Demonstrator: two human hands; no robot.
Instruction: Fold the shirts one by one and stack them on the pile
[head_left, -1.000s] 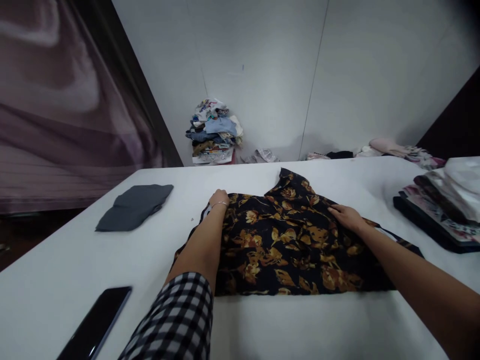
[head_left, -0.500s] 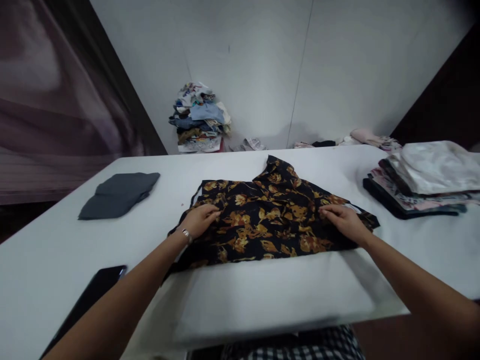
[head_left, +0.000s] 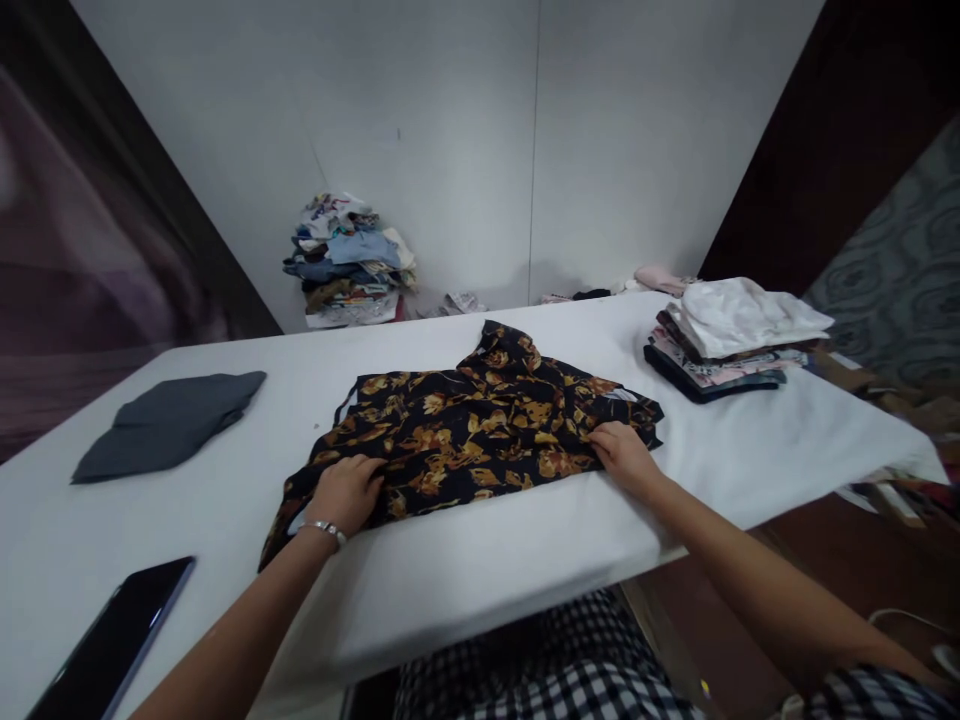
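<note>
A black garment (head_left: pixel 457 430) with a brown and gold flower print lies spread on the white table, slightly rumpled. One narrower part of it sticks out at the far side, and white shows through at both side ends. My left hand (head_left: pixel 349 495), with a bracelet at the wrist, is closed on the garment's near left part, its fingers together. Near the right end, my right hand (head_left: pixel 621 455) pinches the near edge of the cloth between thumb and fingers. Some fingertips of both hands are hidden.
A folded dark grey cloth (head_left: pixel 169 425) lies on the left of the white table (head_left: pixel 480 560), with a phone (head_left: pixel 112 640) nearer me. Folded clothes (head_left: pixel 735 335) are stacked at the right. A tall clothes pile (head_left: pixel 352 265) stands by the wall beyond the table.
Both hands have moved nearer to the garment's near edge, the left one toward its left corner. The view has swung to the right, so everything appears shifted left.
</note>
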